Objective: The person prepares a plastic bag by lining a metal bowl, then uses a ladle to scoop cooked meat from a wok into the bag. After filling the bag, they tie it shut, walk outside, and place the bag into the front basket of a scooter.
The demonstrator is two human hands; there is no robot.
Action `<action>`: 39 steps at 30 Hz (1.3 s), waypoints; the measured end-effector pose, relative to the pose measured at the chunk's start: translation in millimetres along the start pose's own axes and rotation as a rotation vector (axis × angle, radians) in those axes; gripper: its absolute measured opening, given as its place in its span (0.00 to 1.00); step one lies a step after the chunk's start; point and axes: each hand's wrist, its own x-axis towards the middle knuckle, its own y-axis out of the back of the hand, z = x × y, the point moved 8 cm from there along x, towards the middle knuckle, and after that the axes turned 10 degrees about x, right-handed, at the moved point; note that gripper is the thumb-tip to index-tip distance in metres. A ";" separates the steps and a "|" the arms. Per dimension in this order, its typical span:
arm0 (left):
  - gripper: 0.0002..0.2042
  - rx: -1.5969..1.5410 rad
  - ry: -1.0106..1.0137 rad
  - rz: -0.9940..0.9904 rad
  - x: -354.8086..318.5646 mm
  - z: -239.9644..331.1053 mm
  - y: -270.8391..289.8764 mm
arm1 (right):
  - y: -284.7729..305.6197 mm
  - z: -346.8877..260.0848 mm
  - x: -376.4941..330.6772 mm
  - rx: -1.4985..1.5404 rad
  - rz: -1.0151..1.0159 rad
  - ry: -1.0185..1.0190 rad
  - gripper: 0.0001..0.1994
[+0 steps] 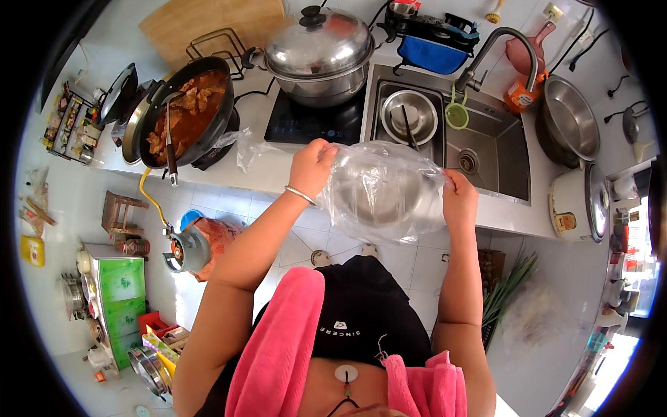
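Note:
A clear plastic bag is stretched between my two hands, in front of the counter edge. My left hand, with a bangle at its wrist, is closed on the bag's left side. On the opposite side, the fingers of my right hand pinch the plastic. Through the film shows a round, shiny metal basin; whether it sits inside the bag or behind it, I cannot tell. Another loose piece of clear plastic lies at the counter edge, left of my left hand.
Behind my hands is a double steel sink with a metal bowl and a green strainer. A lidded steamer pot stands on the black cooktop. Left, a wok holds reddish stew. A gas cylinder stands below.

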 end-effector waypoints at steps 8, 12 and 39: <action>0.07 0.380 -0.140 0.000 15.2 -29.4 -69.9 | -33.6 51.2 9.3 -0.275 -0.128 -0.043 0.21; 0.06 0.274 -0.210 0.110 22.9 -20.2 -70.5 | -33.4 56.1 16.8 0.006 -0.089 -0.002 0.28; 0.15 -0.426 0.501 -0.357 17.7 -126.0 -95.8 | -88.1 163.8 34.1 0.819 -0.263 -0.464 0.16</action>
